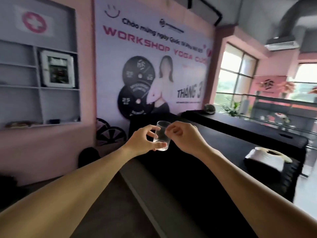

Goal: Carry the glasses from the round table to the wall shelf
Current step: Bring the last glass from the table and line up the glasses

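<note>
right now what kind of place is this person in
Probably a gym or yoga studio. The wall banner reads "WORKSHOP YOGA" and pictures weight plates, and real-looking weight plates lean against the wall below it.

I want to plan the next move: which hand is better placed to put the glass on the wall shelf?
Probably the left hand. It wraps the glass low on its side, and the wall shelf lies on the left. The right hand only pinches the rim and would have to cross over.

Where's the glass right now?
In the head view the glass is mid-frame, held in the air between the left hand and right hand, above the dark counter.
</note>
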A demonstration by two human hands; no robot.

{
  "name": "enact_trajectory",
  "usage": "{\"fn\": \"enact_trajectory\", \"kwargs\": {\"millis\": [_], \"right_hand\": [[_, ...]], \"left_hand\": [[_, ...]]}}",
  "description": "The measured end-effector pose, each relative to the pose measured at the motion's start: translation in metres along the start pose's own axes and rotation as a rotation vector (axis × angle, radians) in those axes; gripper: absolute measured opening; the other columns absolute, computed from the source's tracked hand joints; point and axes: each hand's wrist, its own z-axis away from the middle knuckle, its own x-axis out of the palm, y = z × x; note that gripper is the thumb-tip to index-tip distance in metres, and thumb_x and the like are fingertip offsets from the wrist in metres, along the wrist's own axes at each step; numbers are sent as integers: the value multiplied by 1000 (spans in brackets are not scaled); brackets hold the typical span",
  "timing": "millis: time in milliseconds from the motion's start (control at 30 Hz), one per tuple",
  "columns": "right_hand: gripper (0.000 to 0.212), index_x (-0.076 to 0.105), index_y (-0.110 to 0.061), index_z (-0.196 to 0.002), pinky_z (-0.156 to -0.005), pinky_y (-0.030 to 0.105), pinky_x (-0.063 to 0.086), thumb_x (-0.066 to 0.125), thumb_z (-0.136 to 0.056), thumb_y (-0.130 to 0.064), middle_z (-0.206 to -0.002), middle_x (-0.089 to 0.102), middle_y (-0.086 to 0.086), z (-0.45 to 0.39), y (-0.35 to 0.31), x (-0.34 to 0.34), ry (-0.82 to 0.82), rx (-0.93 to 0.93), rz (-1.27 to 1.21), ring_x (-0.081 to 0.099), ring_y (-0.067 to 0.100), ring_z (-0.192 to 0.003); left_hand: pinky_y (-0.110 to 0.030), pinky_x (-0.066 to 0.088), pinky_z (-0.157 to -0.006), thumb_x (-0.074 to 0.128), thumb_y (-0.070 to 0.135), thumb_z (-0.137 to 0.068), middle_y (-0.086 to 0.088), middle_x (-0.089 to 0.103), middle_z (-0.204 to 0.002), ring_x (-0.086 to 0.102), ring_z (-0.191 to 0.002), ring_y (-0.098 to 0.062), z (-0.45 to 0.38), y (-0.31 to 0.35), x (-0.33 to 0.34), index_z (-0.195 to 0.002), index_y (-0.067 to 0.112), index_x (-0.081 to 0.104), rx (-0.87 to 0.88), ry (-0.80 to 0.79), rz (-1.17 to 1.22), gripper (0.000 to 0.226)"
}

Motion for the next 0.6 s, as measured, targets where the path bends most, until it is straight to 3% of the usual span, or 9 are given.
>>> {"fn": "enact_trajectory", "kwargs": {"millis": [167,267,400,533,600], "right_hand": [[5,72,-36,-87,-63,0,42,73,-84,-39,-78,70,-21,-79,3,79,-73,-78,-79,63,-12,-71],[8,71,-36,-91,-62,4,46,71,-85,-40,-82,71,-19,-132,-5,131,-102,-132,-116,63,-10,-72],[10,71,-35,-92,-73,16,53,69,-85,-41,-81,72,-17,-209,-24,192,-138,-186,-125,65,-3,-75],[8,72,-34,-90,-70,14,48,69,-84,-37,-81,72,-17,-274,-38,249,-143,-215,-127,65,-5,-74],[7,71,-35,-89,-70,15,50,67,-84,-37,-81,71,-17,-299,-41,280,-164,-212,-157,65,-4,-73]], "left_hand": [[-20,46,-77,83,64,-59,17,67,-101,65,-90,-1,-43,-68,-54,-120,46,58,-57,120,-48,69],[-24,51,-82,83,67,-54,18,68,-100,65,-92,1,-72,-113,-99,-120,47,58,-69,194,-60,73],[-29,55,-84,85,65,-50,13,71,-101,67,-93,-3,-118,-166,-164,-116,47,60,-88,274,-68,73],[-24,54,-79,83,70,-42,17,69,-94,68,-89,0,-157,-212,-217,-108,49,62,-97,346,-66,72],[-31,57,-82,84,70,-44,17,68,-95,69,-89,-5,-172,-238,-237,-110,50,61,-105,355,-49,73]]}}
